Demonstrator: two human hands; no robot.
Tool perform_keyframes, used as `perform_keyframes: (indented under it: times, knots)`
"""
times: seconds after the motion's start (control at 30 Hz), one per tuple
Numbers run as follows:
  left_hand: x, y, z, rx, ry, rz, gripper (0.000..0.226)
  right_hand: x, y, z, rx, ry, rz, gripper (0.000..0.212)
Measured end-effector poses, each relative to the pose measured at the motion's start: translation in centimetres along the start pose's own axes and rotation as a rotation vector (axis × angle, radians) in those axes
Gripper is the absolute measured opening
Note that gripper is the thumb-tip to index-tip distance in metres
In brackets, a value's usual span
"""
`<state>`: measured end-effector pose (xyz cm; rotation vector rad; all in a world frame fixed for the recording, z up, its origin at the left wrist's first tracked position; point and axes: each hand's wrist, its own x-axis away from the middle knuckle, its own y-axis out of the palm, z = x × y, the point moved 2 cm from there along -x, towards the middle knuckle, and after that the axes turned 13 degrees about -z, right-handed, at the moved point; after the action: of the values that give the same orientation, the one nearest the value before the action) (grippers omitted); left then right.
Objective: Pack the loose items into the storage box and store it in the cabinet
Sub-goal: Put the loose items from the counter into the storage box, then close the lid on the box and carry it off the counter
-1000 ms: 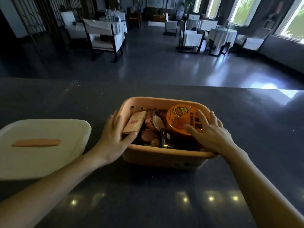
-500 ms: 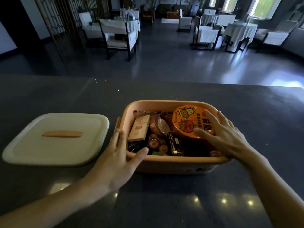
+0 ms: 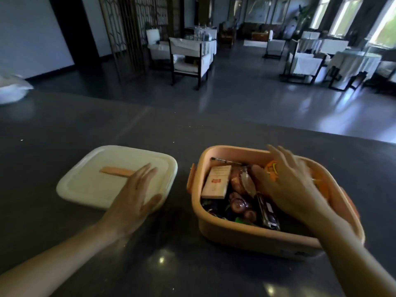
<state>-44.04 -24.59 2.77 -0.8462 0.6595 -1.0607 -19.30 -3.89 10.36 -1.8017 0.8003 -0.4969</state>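
Left hand (image 3: 137,196), head view: fingers straight and close together, palm down, laid across the near right part of the lid (image 3: 90,185). The thumb is splayed off toward the lid's near edge. Whether the palm actually presses on the lid cannot be told. It holds nothing.

Right hand (image 3: 293,185): fingers spread and lightly bent, reaching into the storage box (image 3: 246,236) from its right side. It covers most of the orange round tub (image 3: 273,168). The hand is motion-blurred; no grip on any item is visible, and contact with the tub is unclear.

Storage box: peach plastic with rounded corners, open-topped, standing on the dark countertop (image 3: 64,129) to the right of centre. A small side handle shows on its left wall.

Contents:
- Tan carton (image 3: 216,182), leaning at the left.
- Pen (image 3: 225,160), lying along the far wall.
- Clear-wrapped packet (image 3: 244,181), beside the carton.
- Round wrapped sweets (image 3: 237,203), lower down.
- Dark foil bar (image 3: 267,211), near the front.
- The orange tub, at the right under the hand.

Lid: cream, square with rounded corners, flat on the countertop just left of the box and not touching it. An orange handle strip (image 3: 116,171) runs across its top, and the left fingertips end right at the strip's right end.

Beyond the countertop is a dim dining room with a dark-framed chair (image 3: 188,61) and a cloth-covered table (image 3: 355,61). A white bundle (image 3: 10,88) sits at the far left edge.
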Motion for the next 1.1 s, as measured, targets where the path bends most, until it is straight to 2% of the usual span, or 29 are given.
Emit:
perform_keyframes:
  times: [0.1,0.17,0.23,0.3,0.33,0.43,0.5,0.57,0.67,0.77,0.83,0.97,1.1]
  knots:
    - [0.3,-1.9,-5.6,-0.048,-0.205,0.033,0.079,-0.6,2.0,-8.7,-0.242,-0.275,-0.033,0.066]
    - [0.5,-3.3,-9.3,-0.100,-0.301,0.030,0.082,-0.9,4.1,-14.1,-0.307,-0.454,-0.077,0.063]
    - [0.5,-4.6,-12.8,-0.137,-0.369,0.005,0.087,-1.4,6.9,-18.1,-0.333,-0.538,-0.155,0.065]
    - [0.2,-5.6,-16.4,-0.108,-0.409,0.002,0.089,-2.7,10.5,-20.5,-0.356,-0.487,-0.279,0.069]
    - [-0.2,-6.0,-18.2,-0.070,-0.428,-0.008,0.090,-3.5,12.6,-21.1,-0.343,-0.405,-0.345,0.071]
    - [-1.5,-6.8,-22.6,0.046,-0.502,-0.121,0.095,-6.1,18.7,-20.8,-0.188,-0.006,-0.489,0.080]
    - [-1.8,-6.9,-24.4,0.093,-0.500,-0.207,0.095,-6.8,21.5,-19.7,-0.075,0.211,-0.497,0.086]
    - [-2.0,-6.9,-25.2,0.109,-0.411,-0.259,0.093,-7.0,23.3,-19.3,-0.044,0.295,-0.469,0.090]
    - [-2.2,-7.3,-25.4,0.172,-0.342,-0.270,0.090,-7.3,24.1,-19.8,-0.127,0.322,-0.399,0.096]
    - [-2.5,-8.1,-24.8,0.267,-0.339,-0.190,0.087,-7.8,23.5,-20.6,-0.214,0.343,-0.349,0.100]
    - [-2.8,-9.1,-24.7,0.258,-0.336,-0.126,0.076,-8.0,22.9,-21.3,-0.292,0.344,-0.326,0.100]
    - [-3.2,-12.0,-24.5,0.178,-0.297,0.047,0.065,-8.1,20.2,-23.4,-0.433,0.256,-0.213,0.099]
    - [-4.7,-16.0,-22.0,0.210,-0.230,0.099,0.070,-8.7,14.7,-24.5,-0.476,0.151,-0.049,0.090]
